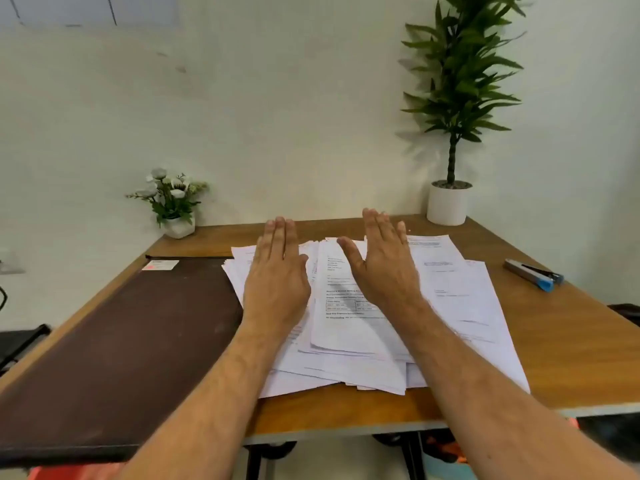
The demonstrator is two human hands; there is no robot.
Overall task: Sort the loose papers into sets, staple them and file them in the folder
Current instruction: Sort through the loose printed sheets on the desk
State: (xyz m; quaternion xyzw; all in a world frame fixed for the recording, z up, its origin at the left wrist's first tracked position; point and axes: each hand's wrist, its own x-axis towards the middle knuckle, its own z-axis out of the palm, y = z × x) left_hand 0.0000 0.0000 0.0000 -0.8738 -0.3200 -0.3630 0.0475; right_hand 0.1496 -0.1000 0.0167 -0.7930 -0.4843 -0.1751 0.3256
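Note:
A loose, untidy pile of white printed papers (460, 306) lies spread across the middle of the wooden table (571, 358). Over the pile's left part my left hand (277, 275) is held flat, palm down, fingers straight and together. My right hand (381, 268) hovers over the pile's middle, fingers straight, thumb spread to the left. Neither hand holds anything. Whether they touch the paper I cannot tell. A dark brown folder (114, 355) with a small white label lies closed on the table's left side. A grey and blue stapler (533, 274) lies at the right, apart from the papers.
A small white pot of white flowers (173, 202) stands at the back left corner. A tall green plant in a white pot (448, 202) stands at the back right corner. The wall runs right behind the table. The table's front edge is close to me.

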